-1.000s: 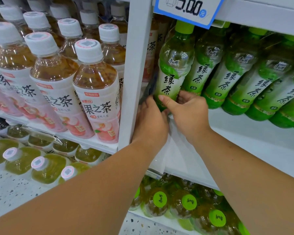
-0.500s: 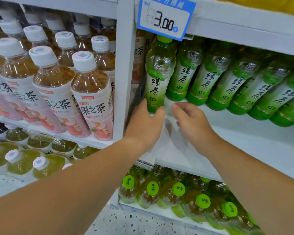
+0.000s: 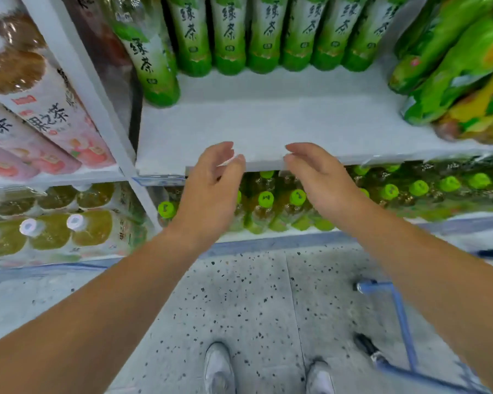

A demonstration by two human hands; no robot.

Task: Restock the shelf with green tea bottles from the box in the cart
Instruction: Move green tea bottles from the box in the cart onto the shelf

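Shelf (image 3: 296, 123) at centre now holds the upper-left bottle (image 3: 151, 58); left hand (image 3: 208, 189) and right hand (image 3: 322, 180) released it, fingers loose; fetch another.

A shop aisle: white shelf (image 3: 268, 123) with rows of green tea bottles (image 3: 229, 38), pink-labelled bottles (image 3: 49, 115), a blue cart (image 3: 402, 317).

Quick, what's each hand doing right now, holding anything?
Left hand: open, fingers loosely curled, holding nothing.
Right hand: open, fingers loosely curled, holding nothing.
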